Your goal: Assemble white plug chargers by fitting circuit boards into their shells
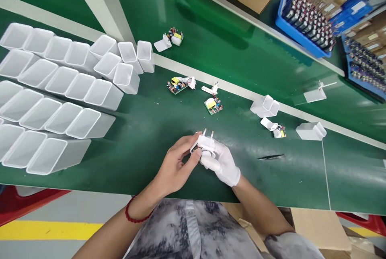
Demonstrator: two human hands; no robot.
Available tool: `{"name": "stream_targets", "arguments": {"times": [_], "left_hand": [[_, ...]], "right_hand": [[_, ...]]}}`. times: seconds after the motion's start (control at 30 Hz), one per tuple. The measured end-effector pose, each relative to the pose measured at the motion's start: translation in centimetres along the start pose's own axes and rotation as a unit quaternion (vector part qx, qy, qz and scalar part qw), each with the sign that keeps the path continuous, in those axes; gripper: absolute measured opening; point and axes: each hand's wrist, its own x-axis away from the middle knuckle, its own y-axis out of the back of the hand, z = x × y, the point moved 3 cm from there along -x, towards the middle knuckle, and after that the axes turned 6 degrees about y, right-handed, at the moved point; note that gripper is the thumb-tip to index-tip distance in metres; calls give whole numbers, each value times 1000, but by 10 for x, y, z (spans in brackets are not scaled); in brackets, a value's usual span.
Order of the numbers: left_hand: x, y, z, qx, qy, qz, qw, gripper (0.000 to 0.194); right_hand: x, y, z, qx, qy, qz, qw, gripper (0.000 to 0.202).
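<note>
My bare left hand point(173, 170) and my gloved right hand point(225, 166) meet over the near part of the green bench. Between them is a white power adapter plug point(206, 142), its two prongs pointing away from me. The left thumb and fingers pinch its left side, while the white-gloved fingers wrap round its right side. Dark wiring shows at its underside; the rest is hidden by the fingers. Just beyond the hands lies a circuit board point(213, 106) wired to a white plug cap point(211, 89). Another board point(177, 85) with a plug cap sits left of it.
Rows of open white housings point(78, 120) fill the left. Black tweezers point(271, 157) lie right of my hands. Farther right are joined white housings point(265, 106), another board point(279, 131) and a white casing point(310, 131). A blue tray point(301, 42) of parts stands behind the bench's back panel.
</note>
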Motion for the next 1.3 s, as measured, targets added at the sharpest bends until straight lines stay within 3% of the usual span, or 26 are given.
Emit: {"name": "stream_targets", "arguments": {"times": [0.1, 0.3, 0.47, 0.63, 0.8, 0.87, 0.97, 1.1, 1.17, 1.23, 1.3], "left_hand": [[0, 0, 1, 12, -14, 10, 1000, 42], [-6, 7, -6, -64, 40, 20, 997, 45], [-4, 7, -15, -108, -5, 10, 994, 44], [0, 1, -16, -106, -46, -9, 993, 41], [-10, 1, -8, -41, 42, -37, 998, 43], [-15, 3, -6, -4, 80, -42, 996, 48], [-19, 5, -8, 17, 109, -50, 993, 55], [-17, 0, -17, -32, 116, -47, 992, 60], [-13, -3, -25, -64, 97, -45, 992, 62], [-7, -4, -35, -67, 70, -42, 994, 61], [-2, -1, -42, -54, 43, -42, 997, 55]], "right_hand": [[0, 2, -5, -11, -14, -5, 1000, 58], [-5, -3, -2, -58, -67, 25, 996, 64], [-4, -3, 4, -41, -67, -36, 996, 57], [1, -3, 4, -49, -56, -38, 997, 75], [-3, 7, 5, -31, -69, -13, 997, 63], [-3, 14, 12, -13, -41, 10, 999, 59], [-1, 24, 26, 78, 38, -18, 996, 58], [1, 17, 39, 247, 104, -30, 963, 60], [-2, 16, 39, 205, 89, -53, 973, 52], [-7, 23, 37, 43, 44, -109, 992, 44], [-13, 31, 33, -165, -29, -153, 974, 39]]}}
